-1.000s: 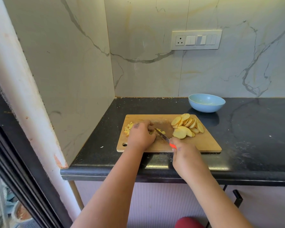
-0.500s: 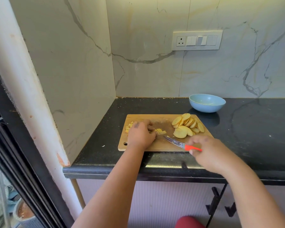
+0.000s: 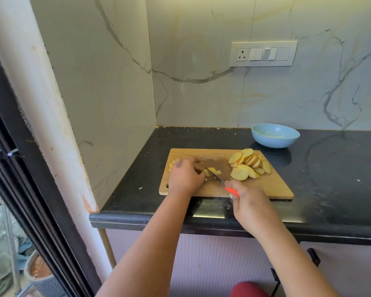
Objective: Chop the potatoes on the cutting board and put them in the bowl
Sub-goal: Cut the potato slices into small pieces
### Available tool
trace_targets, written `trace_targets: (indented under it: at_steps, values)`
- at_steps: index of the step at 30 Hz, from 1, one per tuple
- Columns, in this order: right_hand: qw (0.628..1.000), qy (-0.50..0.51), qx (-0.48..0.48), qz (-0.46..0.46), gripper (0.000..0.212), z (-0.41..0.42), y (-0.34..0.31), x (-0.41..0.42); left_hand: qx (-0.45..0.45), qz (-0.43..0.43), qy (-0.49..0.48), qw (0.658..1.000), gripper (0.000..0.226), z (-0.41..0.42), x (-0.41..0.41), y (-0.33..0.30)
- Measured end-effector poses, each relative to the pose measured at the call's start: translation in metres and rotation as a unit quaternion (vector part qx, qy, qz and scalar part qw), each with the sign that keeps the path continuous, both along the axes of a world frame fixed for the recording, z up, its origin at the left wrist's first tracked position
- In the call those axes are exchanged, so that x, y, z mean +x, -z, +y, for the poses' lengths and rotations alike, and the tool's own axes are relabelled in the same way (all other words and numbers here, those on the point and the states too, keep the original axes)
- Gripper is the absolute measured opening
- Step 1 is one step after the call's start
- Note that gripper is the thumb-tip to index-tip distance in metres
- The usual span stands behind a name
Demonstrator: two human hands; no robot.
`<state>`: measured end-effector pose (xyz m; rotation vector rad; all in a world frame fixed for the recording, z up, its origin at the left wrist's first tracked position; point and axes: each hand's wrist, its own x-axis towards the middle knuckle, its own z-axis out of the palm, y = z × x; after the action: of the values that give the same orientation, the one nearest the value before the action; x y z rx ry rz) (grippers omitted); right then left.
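A small cluster of yellow potato pieces [image 3: 211,171] lies on the wooden cutting board [image 3: 274,185] just left of frame centre, where the blade of a knife [image 3: 215,177] with a red-orange handle rests against them. The left hand [image 3: 184,175] lies over the pieces with its fingers curled down onto them, holding them in place. The right hand [image 3: 247,202], at the board's near edge, has its fingers wrapped round the knife handle, blade pointing up and left. A few more diced bits [image 3: 172,166] peek out beyond the left hand at the board's left end. A fanned pile of round potato slices [image 3: 250,166] sits on the right half of the board. Beyond the board's upper right corner, apart from it, a light blue bowl [image 3: 274,136] stands on the black countertop [image 3: 330,179]. A switch panel [image 3: 263,54] is mounted on the marble wall above.
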<state>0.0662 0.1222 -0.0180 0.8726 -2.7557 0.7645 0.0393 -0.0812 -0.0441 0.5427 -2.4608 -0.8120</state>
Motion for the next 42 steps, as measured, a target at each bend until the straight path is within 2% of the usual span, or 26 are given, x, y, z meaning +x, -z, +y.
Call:
trace_targets:
  at_steps: [5,9,11,17,20,22,30,33,36,40,42]
  values:
    - [0.999,0.0,0.031,-0.028,0.035,-0.015,-0.014,-0.002,0.004,0.0,0.007,1.0,0.036,-0.002,-0.001,-0.001]
    - [0.994,0.002,0.102,-0.04,0.05,-0.022,-0.028,0.006,-0.007,0.001,0.003,1.0,0.036,0.0,0.0,-0.001]
    - [0.991,0.014,0.122,-0.053,0.046,-0.011,-0.033,0.015,-0.01,0.001,-0.001,1.0,0.037,0.001,0.002,-0.001]
    - [0.996,0.015,0.055,-0.066,0.021,0.032,-0.042,0.007,-0.026,0.007,-0.004,1.0,0.037,0.004,0.006,-0.004]
    - [0.998,0.013,-0.041,-0.039,0.02,0.026,-0.035,0.002,-0.012,0.014,0.0,1.0,0.036,0.002,0.005,-0.002]
    - [0.998,0.005,-0.067,-0.018,0.021,0.017,-0.026,0.006,-0.003,0.019,-0.001,1.0,0.036,0.002,0.004,-0.002]
    - [0.999,0.01,-0.03,-0.007,0.023,-0.008,-0.001,0.015,0.017,0.029,-0.009,0.999,0.038,0.002,0.006,-0.003]
    - [0.999,0.017,-0.026,-0.031,0.029,-0.018,-0.004,0.011,0.018,0.029,-0.011,0.999,0.038,0.003,0.007,-0.005]
    - [0.998,0.029,0.017,-0.058,0.034,-0.03,-0.014,0.001,0.012,0.031,-0.013,0.999,0.036,0.004,0.008,-0.006]
    - [0.991,0.027,0.035,-0.126,0.021,-0.012,-0.03,-0.013,0.013,0.024,-0.012,1.0,0.034,0.006,0.011,-0.007]
    - [0.981,0.01,-0.01,-0.192,0.014,0.017,-0.027,-0.025,0.003,0.027,-0.016,0.999,0.031,0.006,0.01,-0.005]
